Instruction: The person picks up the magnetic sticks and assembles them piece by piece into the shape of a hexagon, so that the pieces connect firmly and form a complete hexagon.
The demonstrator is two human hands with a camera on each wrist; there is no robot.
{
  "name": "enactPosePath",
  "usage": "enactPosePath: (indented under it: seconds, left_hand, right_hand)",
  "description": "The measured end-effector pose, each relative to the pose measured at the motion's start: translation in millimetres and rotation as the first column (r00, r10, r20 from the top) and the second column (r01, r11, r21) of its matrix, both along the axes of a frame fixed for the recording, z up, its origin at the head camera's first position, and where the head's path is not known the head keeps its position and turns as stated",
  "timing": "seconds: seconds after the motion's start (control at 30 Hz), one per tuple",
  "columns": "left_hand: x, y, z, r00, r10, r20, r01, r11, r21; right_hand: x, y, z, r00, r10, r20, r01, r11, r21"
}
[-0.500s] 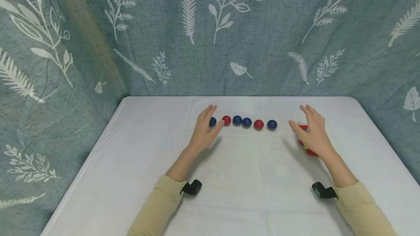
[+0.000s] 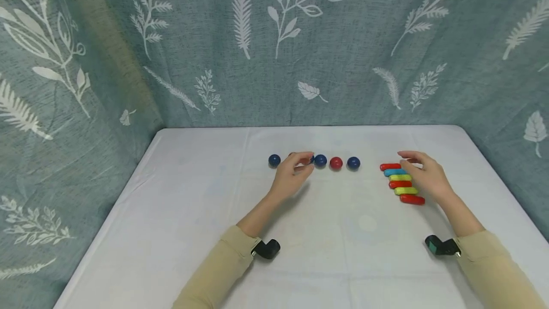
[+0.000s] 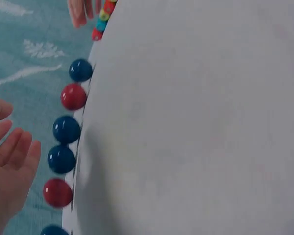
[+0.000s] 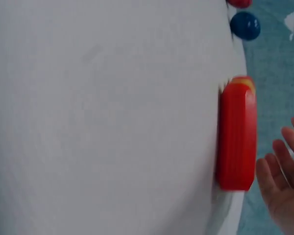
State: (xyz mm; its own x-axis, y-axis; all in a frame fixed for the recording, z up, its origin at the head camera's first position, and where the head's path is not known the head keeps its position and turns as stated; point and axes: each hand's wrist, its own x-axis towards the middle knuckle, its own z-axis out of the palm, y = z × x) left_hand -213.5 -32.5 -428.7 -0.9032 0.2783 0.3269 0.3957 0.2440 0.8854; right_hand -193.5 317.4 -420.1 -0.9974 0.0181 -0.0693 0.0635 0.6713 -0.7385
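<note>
My left hand (image 2: 290,178) hovers over a row of small glossy balls, fingers loosely bent and holding nothing. Beyond the hand's left side is a blue ball (image 2: 274,160); to its right are another blue ball (image 2: 320,160), a red ball (image 2: 336,163) and a last blue ball (image 2: 353,163). Part of the row, including a red ball (image 3: 58,192), is mostly hidden behind this hand in the head view. My right hand (image 2: 429,178), also without anything in it, hangs beside a column of short coloured sticks (image 2: 400,184). Its nearest stick is red (image 4: 237,137) in the right wrist view.
A white cloth covers the table (image 2: 326,252). Behind it and on both sides hangs a teal curtain (image 2: 364,85) with white leaf patterns. Black wrist cameras (image 2: 268,249) stick out from both sleeves.
Both hands have shifted right, and their fingers have bent inward. The stick column, mostly covered by the right hand before, now shows. The leftmost blue ball is uncovered.
</note>
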Motion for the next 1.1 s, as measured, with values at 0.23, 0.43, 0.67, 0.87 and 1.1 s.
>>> enactPosePath:
  seconds: [0.23,0.43,0.67,0.87,1.1]
  left_hand:
    - [-2.8,33.5,-7.6,0.994,-0.083,0.075,0.081,0.996,0.022]
    - [-3.0,59.8,-10.4,0.986,-0.122,0.11,0.117,0.992,0.042]
    - [-4.9,82.0,-10.3,0.99,-0.104,0.099,0.105,0.994,-0.009]
    - [-13.2,97.3,-7.6,0.994,-0.091,0.06,0.098,0.989,-0.11]
    - [-25.0,109.4,-4.1,0.996,-0.088,0.007,0.087,0.951,-0.296]
  right_hand:
    - [-13.8,21,-8.2,0.996,0.046,0.074,-0.046,0.999,-0.011]
    - [-23.9,31,-13.0,0.982,0.097,0.163,-0.084,0.993,-0.087]
    - [-28.0,40,-22.0,0.977,0.131,0.166,-0.113,0.987,-0.113]
    - [-27.4,42,-27.1,0.977,0.141,0.158,-0.123,0.986,-0.115]
    - [-30.0,37,-28.9,0.981,0.131,0.145,-0.111,0.984,-0.136]
